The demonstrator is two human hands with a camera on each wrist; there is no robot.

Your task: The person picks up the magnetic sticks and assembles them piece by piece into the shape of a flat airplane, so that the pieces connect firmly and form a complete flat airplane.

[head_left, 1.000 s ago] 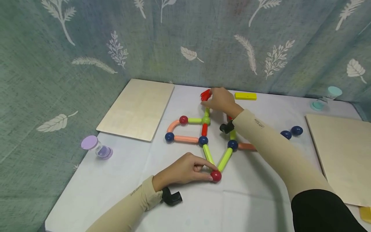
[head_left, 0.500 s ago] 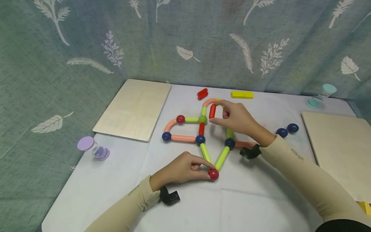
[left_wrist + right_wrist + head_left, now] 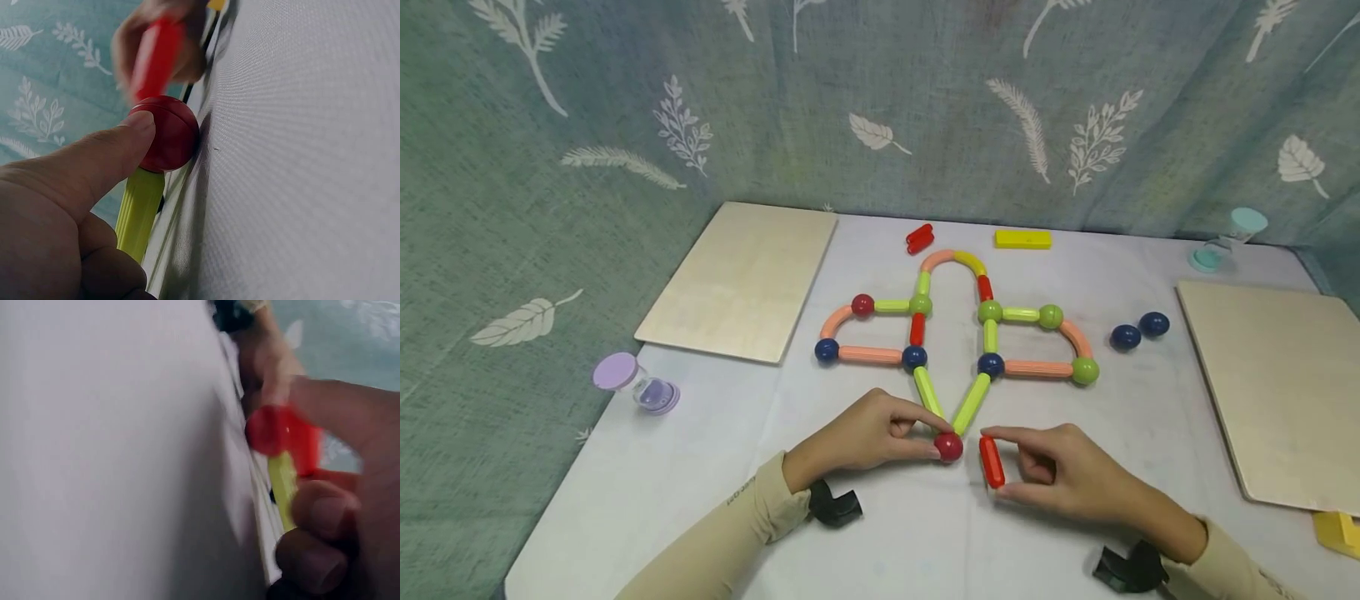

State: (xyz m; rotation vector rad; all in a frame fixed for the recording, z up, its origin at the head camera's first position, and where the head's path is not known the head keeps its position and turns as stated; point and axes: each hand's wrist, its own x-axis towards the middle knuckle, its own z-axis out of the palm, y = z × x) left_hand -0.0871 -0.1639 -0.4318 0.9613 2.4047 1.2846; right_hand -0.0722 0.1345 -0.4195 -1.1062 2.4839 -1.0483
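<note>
Thumb and forefinger of my left hand (image 3: 868, 433) pinch a dark red ball (image 3: 948, 447), where two lime green rods (image 3: 972, 403) meet in a V. My right hand (image 3: 1071, 471) holds a short red rod (image 3: 991, 462) by its ends between thumb and forefinger, just right of the ball. In the left wrist view the red rod (image 3: 156, 59) is blurred behind the ball (image 3: 175, 137); whether they touch I cannot tell. Above the V lies a flat figure of magnetic rods and balls, with a curved top (image 3: 951, 255), a left loop (image 3: 870, 356) and a right loop (image 3: 1038, 368).
Two loose red rods (image 3: 920, 238) and a yellow block (image 3: 1022, 240) lie at the back. Two navy balls (image 3: 1125, 337) are at right. Wooden boards (image 3: 741, 279) flank the work, one on each side. A purple hourglass (image 3: 636, 383) lies left, a teal-capped one (image 3: 1228, 240) back right.
My right hand has picked up a red rod from the back and brought it toward me, down beside the red ball. The left hand has kept its pinch on the ball.
</note>
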